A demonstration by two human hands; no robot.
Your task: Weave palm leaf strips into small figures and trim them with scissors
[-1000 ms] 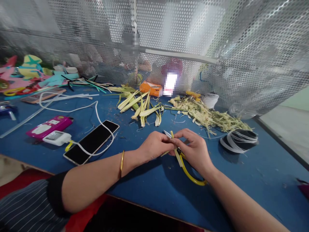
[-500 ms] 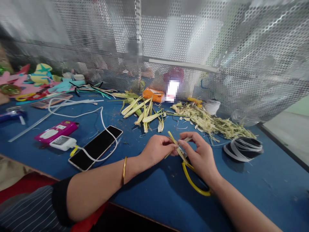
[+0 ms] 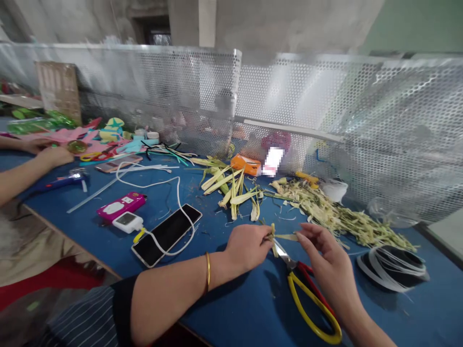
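My left hand [image 3: 248,246] is pinched shut on a small folded strip of pale green leaf [image 3: 272,233]. My right hand [image 3: 330,262] grips the other end of that strip between thumb and fingertips. Yellow-and-red-handled scissors [image 3: 307,294] lie on the blue table [image 3: 231,308] just under and in front of my right hand, blades pointing toward my left hand. A gold bangle sits on my left wrist.
Cut leaf pieces [image 3: 231,188] and a heap of trimmings [image 3: 336,214] lie behind my hands. A phone on a white cable [image 3: 167,234], a pink device [image 3: 121,206] and a spool of white thread [image 3: 392,265] are nearby. Another person's hand [image 3: 54,156] rests at far left. Perforated metal screen [image 3: 289,111] behind.
The camera has tilted up and pulled back, showing more of the screen and another person's arms. The scissors have left my right hand and now lie on the table.
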